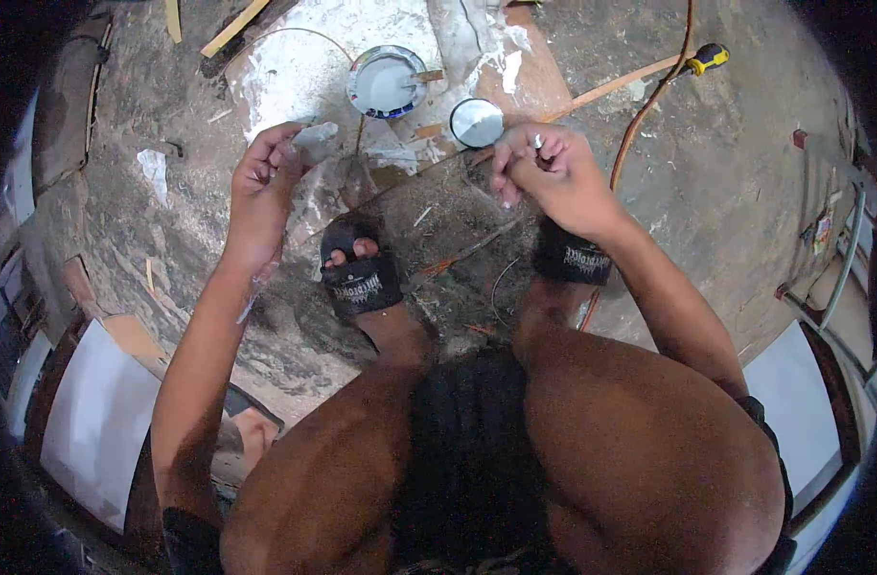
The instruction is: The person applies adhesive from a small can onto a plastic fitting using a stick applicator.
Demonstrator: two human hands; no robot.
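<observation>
My left hand (269,172) pinches a thin whitish scrap (316,136) between thumb and fingers, left of the open can. My right hand (546,168) is curled, with white smears on its fingertips; whether anything is inside cannot be made out. Between and beyond my hands, an open can of pale grey-white paint or paste (386,84) has a stick (427,77) leaning on its rim. A round lid (477,123) with whitish material on it lies just beyond my right hand.
A yellow and black screwdriver (709,59) lies at the upper right beside an orange-brown cable (649,103). Wooden strips (235,27) lie at the upper left. My sandalled feet (362,273) stand on the stained floor. White panels (98,412) are at both lower sides.
</observation>
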